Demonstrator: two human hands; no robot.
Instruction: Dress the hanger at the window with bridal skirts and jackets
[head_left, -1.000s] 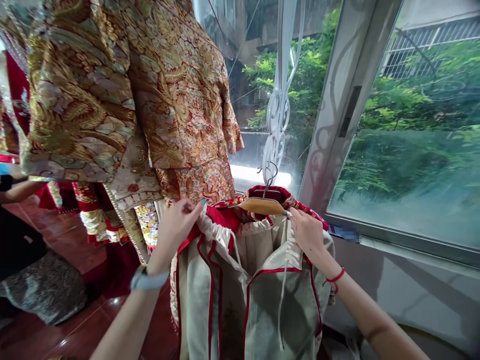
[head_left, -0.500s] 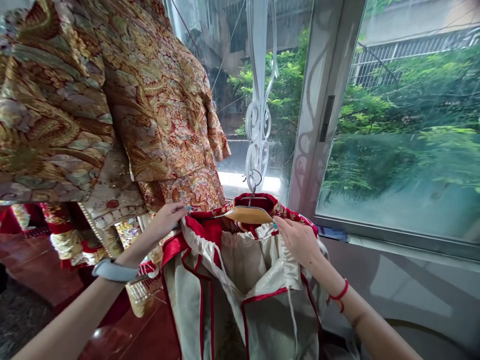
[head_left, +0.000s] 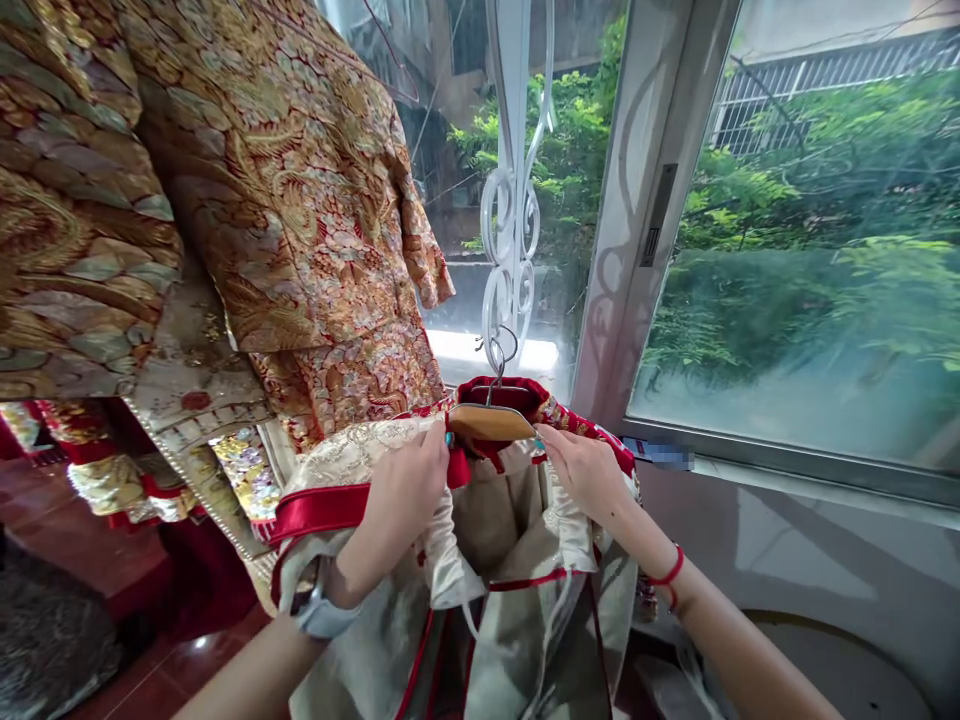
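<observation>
The left hand (head_left: 406, 480) and right hand (head_left: 586, 475), two in all, each held one cream garment (head_left: 517, 625) in a closed pinch, just below one wooden hanger (head_left: 487, 423) near the window (head_left: 810, 320).

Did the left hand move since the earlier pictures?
Yes. Judged against the window frame, the left hand moved rightward in the view, closer to that frame. Now it's right by the wooden hanger.

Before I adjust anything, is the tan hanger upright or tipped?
Upright: the tan hanger sits nearly level between the left hand and right hand, its metal hook extending above it.
</observation>
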